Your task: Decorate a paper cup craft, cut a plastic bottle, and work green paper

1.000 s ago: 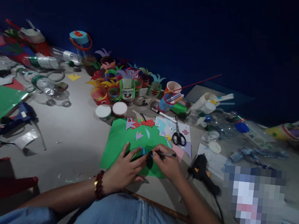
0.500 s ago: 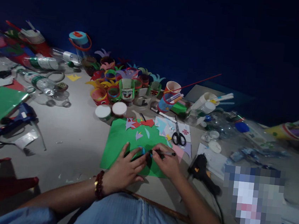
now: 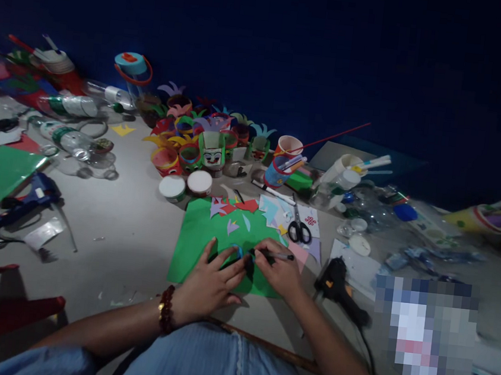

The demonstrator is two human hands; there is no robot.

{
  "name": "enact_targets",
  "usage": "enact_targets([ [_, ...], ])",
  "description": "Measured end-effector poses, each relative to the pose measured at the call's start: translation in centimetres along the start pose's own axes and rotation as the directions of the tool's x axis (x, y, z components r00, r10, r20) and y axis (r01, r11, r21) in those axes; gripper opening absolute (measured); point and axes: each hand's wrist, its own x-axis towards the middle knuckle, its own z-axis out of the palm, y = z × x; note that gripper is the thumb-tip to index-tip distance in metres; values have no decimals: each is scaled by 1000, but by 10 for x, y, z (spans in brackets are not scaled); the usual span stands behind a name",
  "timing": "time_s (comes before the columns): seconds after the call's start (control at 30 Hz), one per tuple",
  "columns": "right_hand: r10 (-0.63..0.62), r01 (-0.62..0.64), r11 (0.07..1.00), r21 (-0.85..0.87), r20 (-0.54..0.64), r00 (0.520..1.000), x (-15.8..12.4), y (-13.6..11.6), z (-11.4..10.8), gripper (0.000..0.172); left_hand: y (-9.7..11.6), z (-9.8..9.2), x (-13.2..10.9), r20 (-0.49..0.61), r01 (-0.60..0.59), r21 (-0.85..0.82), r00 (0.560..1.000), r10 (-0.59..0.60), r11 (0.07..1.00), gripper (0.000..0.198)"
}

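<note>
A green sheet of paper (image 3: 201, 230) lies on the table in front of me. My left hand (image 3: 214, 276) rests on it with the fingers spread, over a small blue piece (image 3: 238, 250) that is mostly hidden. A dark pen (image 3: 281, 256) is pinched in my right hand (image 3: 278, 268), its tip side close to my left fingertips. Beyond my hands, small purple and pale blue paper scraps lie on the green sheet, and red scraps (image 3: 248, 205) lie at its far edge. Black-handled scissors (image 3: 300, 231) rest to the right, on white paper.
Two white-lidded tubs (image 3: 172, 187) stand behind the sheet, before several decorated paper cups (image 3: 213, 154). A black glue gun (image 3: 338, 286) lies right, a blue glue gun (image 3: 35, 195) left. Plastic bottles (image 3: 74, 139) lie at the back left. A cup of markers (image 3: 276, 172) stands behind the scissors.
Almost nothing differs. Both hands keep their places on the green sheet, and the pen stays in my right hand.
</note>
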Motion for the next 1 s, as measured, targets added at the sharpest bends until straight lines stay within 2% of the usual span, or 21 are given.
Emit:
enact_targets([
  [0.37, 22, -16, 996, 86, -75, 997, -5, 4, -1, 16, 0, -4, 1, 10, 2, 6, 1000, -2, 1000, 63],
  [1.0, 26, -16, 993, 119, -84, 996, -7, 9, 3, 13, 1, -8, 2, 20, 12, -25, 1000, -12, 1000, 64],
])
